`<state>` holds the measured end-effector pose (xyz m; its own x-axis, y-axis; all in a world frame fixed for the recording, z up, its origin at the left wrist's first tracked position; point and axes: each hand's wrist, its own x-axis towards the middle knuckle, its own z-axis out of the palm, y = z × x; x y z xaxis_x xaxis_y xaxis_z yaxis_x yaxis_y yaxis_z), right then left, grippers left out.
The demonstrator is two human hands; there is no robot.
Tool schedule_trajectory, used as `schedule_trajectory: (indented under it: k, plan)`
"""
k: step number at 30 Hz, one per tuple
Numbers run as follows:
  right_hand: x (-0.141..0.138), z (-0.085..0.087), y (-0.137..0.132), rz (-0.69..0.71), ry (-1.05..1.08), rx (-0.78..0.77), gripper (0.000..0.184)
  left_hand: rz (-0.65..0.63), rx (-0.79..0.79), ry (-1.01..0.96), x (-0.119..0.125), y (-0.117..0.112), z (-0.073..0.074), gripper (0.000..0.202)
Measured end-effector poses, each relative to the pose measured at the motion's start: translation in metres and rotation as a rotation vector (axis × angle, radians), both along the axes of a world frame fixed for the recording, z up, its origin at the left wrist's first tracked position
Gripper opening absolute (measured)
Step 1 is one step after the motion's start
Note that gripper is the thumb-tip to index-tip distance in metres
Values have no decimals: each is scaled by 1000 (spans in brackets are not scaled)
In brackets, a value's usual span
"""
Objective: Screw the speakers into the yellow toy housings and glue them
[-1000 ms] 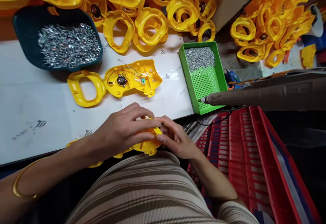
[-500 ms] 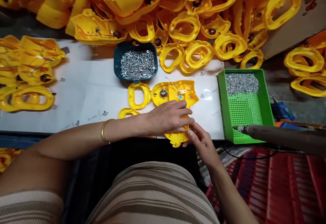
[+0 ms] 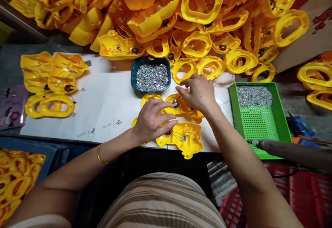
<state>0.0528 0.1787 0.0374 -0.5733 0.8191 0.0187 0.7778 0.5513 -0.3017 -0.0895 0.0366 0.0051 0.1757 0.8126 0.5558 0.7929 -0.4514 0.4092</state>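
Two yellow plastic shells with wires and a small speaker lie on the white table (image 3: 103, 103). My left hand (image 3: 153, 119) rests with spread fingers on the near yellow shell (image 3: 188, 140), covering its left end. My right hand (image 3: 198, 91) lies palm down, fingers apart, over the far yellow shell (image 3: 172, 107), just right of the dark teal dish of silver screws (image 3: 153, 77). Neither hand grips anything that I can see.
A big heap of yellow shells (image 3: 197, 17) fills the back. A stack of shells (image 3: 52, 83) sits at the left. A green tray with screws (image 3: 259, 117) stands at the right, an electric screwdriver (image 3: 290, 152) beside it. Red crate (image 3: 306, 193) lower right, blue bin (image 3: 18, 172) lower left.
My right hand has left the near shell's edge and reached forward onto the far shell. My left hand shifted left on the near shell, baring its wired inside. The view has pulled back.
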Motion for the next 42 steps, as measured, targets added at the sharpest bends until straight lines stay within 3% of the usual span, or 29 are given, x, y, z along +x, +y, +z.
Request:
schedule_trajectory:
  k: [3,6,11,16,21,27,35,42]
  plan:
    - [-5,-8,9,44,-75,-56,17,16,-41,4,-4,-1,1,12]
    - [20,-10,8,-3,157,-109,15,37,-84,2,-4,3,2,14]
    - [74,-1,-21,-286,678,-262,19,67,-146,-34,9,29,2,18]
    - [88,-9,-49,-508,951,-477,27,-1,-250,-12,43,60,1,25]
    - [86,-21,-51,-472,975,-484,36,-26,-347,-55,63,72,5,19]
    - [91,-35,-53,-481,935,-356,46,56,-427,-76,58,74,8,19]
    - [89,-46,-67,-493,921,-654,55,55,-521,2,62,75,7,18]
    - [87,-48,-69,-495,949,-652,53,46,-547,16,67,74,8,19]
